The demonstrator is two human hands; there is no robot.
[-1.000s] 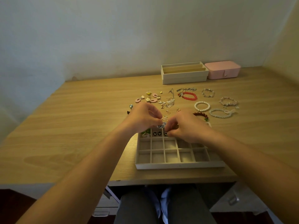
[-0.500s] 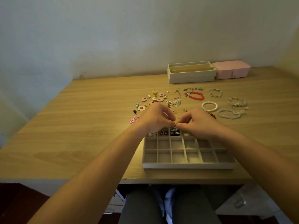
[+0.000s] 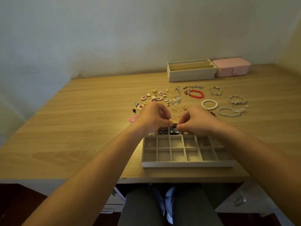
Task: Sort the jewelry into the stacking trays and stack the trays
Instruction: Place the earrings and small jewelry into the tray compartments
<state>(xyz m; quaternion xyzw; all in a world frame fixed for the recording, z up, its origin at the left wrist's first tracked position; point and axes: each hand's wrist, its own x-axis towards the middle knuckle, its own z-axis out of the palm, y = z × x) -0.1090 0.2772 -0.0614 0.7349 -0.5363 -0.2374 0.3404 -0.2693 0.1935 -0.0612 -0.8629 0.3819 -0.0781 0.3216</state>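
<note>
A pale wall backs a wooden desk (image 3: 81,128) under warm, dim light. At its near edge sits the grid tray (image 3: 187,163), with the 2 nearer rows of cells bare. In the far row, a pair of butterfly studs (image 3: 162,131) lies left of the cell being worked.

Over that cell the left hand (image 3: 153,118) and right hand (image 3: 197,121) meet with fingers curled. The fingertips of both pinch a small piece (image 3: 174,128), dark with a silvery glint. It is too small to tell what kind it is, and the knuckles hide whether it already touches the cell floor.

The step looks like seating or fastening this piece in its cell. To do it well, I would keep it low inside the walls and let go with 1 hand first. The other hand should lift straight up, so nothing flicks into the studs' cell. Wrists should stay clear of the tray rim, because the tray sits close to the desk edge and a nudge could tip it.

Beyond the hands, most of the jewelry is unsorted. Pink oval earrings (image 3: 143,98) lie to the left, and a red bracelet (image 3: 196,94) and a pearl bracelet (image 3: 209,104) to the right. At the back stand a slotted tray (image 3: 190,74) and a pink box (image 3: 231,67), just beside each other.
</note>
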